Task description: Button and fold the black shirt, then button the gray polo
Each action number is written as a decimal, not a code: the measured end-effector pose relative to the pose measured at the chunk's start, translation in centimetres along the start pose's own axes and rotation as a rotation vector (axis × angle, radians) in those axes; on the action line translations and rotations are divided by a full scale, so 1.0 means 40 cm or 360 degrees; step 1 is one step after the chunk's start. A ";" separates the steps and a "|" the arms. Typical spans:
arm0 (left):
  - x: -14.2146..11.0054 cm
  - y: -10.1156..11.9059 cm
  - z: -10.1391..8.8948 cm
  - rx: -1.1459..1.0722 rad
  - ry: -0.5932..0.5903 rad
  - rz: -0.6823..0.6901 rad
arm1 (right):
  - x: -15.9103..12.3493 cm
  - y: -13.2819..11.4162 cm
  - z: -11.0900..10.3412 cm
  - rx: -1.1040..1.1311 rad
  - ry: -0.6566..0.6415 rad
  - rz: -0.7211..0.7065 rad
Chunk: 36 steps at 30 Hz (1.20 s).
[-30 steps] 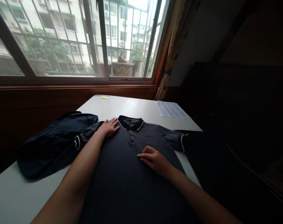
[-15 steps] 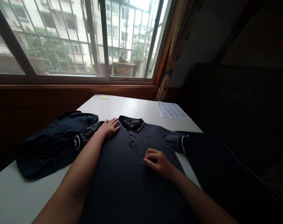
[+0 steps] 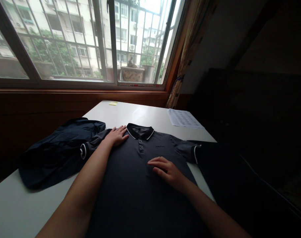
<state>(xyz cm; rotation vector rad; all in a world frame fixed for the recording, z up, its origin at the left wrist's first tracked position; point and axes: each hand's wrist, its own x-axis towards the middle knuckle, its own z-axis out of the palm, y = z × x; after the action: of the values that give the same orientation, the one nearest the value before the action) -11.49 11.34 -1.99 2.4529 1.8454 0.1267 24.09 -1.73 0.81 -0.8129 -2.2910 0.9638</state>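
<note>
A dark grey polo shirt [image 3: 130,178] lies front side up on the white table [image 3: 137,114]. Its black collar [image 3: 146,135] has a white edge and points away from me, and the short sleeves spread to both sides. My left hand [image 3: 117,135] rests flat on the shoulder left of the collar, fingers stretched out. Over the chest, below the buttons, is my right hand [image 3: 167,170], its fingers loosely bent and apart with nothing in them. Whether its fingertips touch the cloth I cannot tell.
A dark navy garment [image 3: 53,152] lies bunched at the left, under the shirt's sleeve. Dark cloth [image 3: 219,168] covers the right side. Printed sheets [image 3: 185,118] and a yellow sticky note [image 3: 113,103] lie towards the back. Behind the table is a barred window [image 3: 76,43].
The fingers of my right hand have uncurled and reach a little further left over the shirt. My left hand stays on the shoulder.
</note>
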 end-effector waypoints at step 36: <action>0.005 -0.008 0.008 -0.0008 0.0016 -0.0007 | -0.046 -0.098 0.029 0.0981 -0.0813 0.0461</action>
<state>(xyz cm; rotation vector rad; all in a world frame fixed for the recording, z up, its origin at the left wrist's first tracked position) -11.71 11.60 -2.36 2.4493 1.8523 0.1436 23.32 -5.74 2.64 -0.6815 -2.0687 2.0735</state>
